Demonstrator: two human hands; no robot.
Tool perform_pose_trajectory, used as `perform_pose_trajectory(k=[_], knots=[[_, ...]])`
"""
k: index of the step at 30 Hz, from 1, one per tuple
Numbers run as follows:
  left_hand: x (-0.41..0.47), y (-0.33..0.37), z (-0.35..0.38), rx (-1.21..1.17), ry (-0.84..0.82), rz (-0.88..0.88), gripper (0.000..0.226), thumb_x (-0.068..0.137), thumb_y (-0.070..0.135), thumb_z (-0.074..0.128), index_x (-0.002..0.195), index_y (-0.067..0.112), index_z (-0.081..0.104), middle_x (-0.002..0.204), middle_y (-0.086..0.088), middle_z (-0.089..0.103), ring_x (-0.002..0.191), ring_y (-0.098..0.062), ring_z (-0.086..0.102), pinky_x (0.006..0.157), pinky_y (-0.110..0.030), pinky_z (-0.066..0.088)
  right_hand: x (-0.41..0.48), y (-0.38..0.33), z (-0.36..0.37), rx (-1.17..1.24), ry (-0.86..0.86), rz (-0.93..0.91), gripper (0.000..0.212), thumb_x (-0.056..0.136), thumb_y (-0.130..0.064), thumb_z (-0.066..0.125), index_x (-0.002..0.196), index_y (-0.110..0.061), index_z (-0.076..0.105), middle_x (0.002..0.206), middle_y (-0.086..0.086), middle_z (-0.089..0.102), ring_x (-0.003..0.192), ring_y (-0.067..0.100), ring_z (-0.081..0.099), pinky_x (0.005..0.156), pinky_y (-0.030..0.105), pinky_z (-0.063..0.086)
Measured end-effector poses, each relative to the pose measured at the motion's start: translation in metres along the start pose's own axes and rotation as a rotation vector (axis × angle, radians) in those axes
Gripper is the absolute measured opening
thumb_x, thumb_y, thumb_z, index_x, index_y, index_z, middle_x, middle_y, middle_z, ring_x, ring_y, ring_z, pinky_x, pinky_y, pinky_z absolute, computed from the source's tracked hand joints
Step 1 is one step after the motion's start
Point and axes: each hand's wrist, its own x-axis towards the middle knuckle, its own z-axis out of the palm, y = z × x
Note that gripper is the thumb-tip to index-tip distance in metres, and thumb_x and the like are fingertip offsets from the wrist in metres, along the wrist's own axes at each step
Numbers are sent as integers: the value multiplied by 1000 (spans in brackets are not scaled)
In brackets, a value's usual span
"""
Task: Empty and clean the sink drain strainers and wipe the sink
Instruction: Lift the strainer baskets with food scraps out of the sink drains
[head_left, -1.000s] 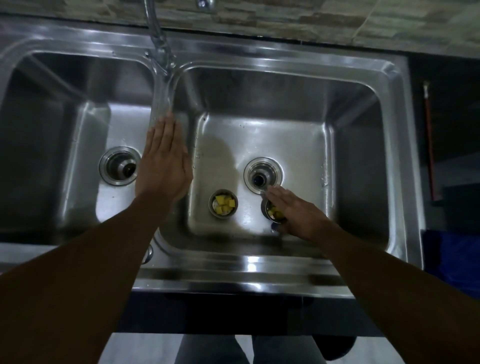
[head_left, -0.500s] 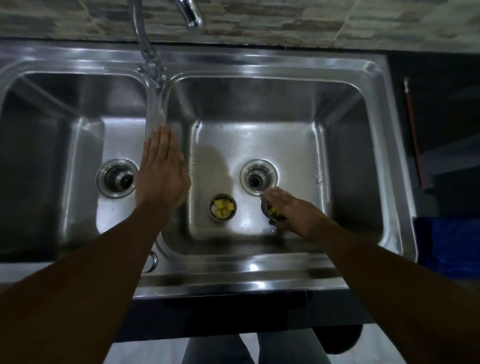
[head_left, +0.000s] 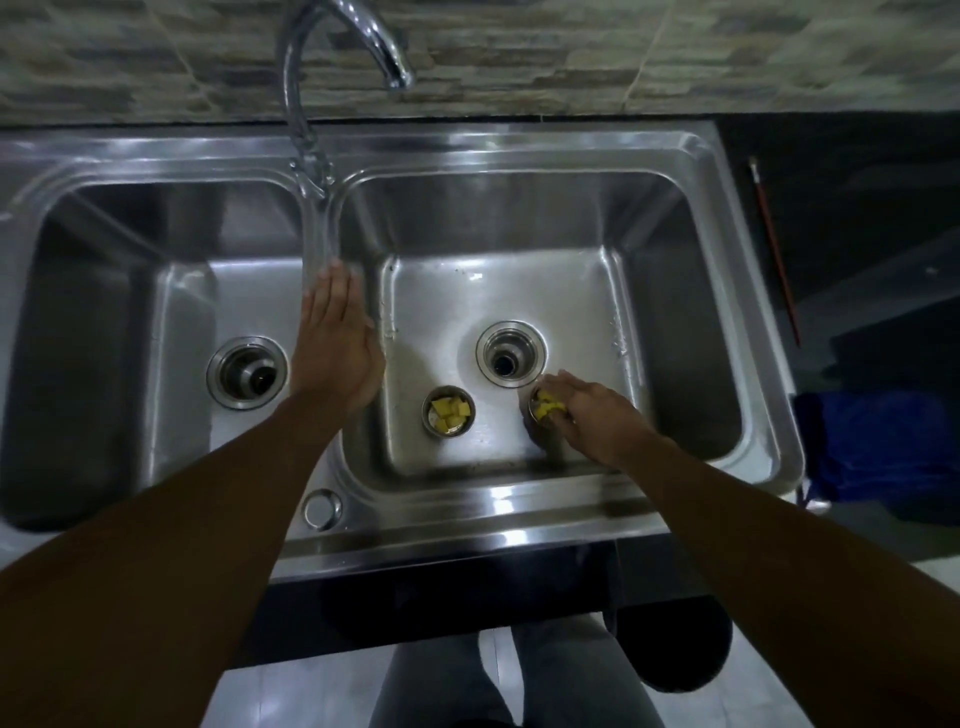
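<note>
A steel double sink (head_left: 467, 150) fills the view. Two round drain strainers lie on the floor of the right basin, both holding yellow food bits. The left strainer (head_left: 448, 418) stands free. My right hand (head_left: 592, 413) covers the right strainer (head_left: 540, 408), fingers curled around its rim. Just behind it is the right basin's open drain (head_left: 510, 360). The left basin's drain (head_left: 247, 371) is open too. My left hand (head_left: 337, 343) lies flat, fingers together, on the divider between the basins.
A curved chrome tap (head_left: 332, 78) rises from the back rim over the divider. A blue cloth (head_left: 878, 447) hangs at the right of the sink. A thin red stick (head_left: 774, 249) lies on the dark counter at right. A small round cap (head_left: 322, 509) sits in the front rim.
My right hand has closed further around the right strainer. The left hand has stayed on the divider. My head has tilted up, which brings the tap into view.
</note>
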Motion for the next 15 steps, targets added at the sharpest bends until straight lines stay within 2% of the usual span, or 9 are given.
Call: perform_pose_trajectory(k=[4, 8, 10, 13, 15], knots=[[-6, 6, -7, -52, -85, -39, 63, 106, 27, 30, 158, 3, 6, 167, -18, 1, 155, -29, -4, 126, -48, 4, -14, -6, -13, 45, 139, -10, 39, 99, -28, 50, 138, -27, 49, 143, 6, 54, 120, 33, 60, 98, 46, 52], [-43, 42, 5, -74, -110, 18, 58, 105, 31, 32, 157, 7, 22, 166, -13, 14, 155, -26, 5, 126, -47, 6, -28, 1, -27, 107, 257, 10, 38, 99, -22, 51, 137, -24, 54, 145, 6, 54, 130, 28, 55, 104, 46, 49], [-58, 67, 16, -107, -164, 47, 55, 105, 29, 35, 155, 8, 29, 165, -13, 22, 154, -26, 11, 126, -44, 6, -33, 10, -36, 147, 371, 15, 37, 99, -19, 51, 135, -23, 58, 144, 3, 56, 132, 24, 54, 106, 44, 49], [-75, 109, 33, -145, -251, 49, 55, 106, 31, 32, 156, 10, 27, 165, -10, 20, 154, -25, 12, 126, -40, 5, -37, 30, -52, 191, 555, 9, 37, 97, -12, 54, 132, -19, 63, 143, 2, 58, 136, 21, 53, 110, 43, 47], [-85, 137, 44, -148, -280, 68, 56, 106, 33, 31, 157, 11, 26, 165, -9, 21, 154, -23, 13, 126, -38, 5, -36, 48, -67, 164, 601, 0, 41, 97, -11, 50, 136, -16, 59, 147, 4, 54, 143, 22, 44, 116, 44, 41]])
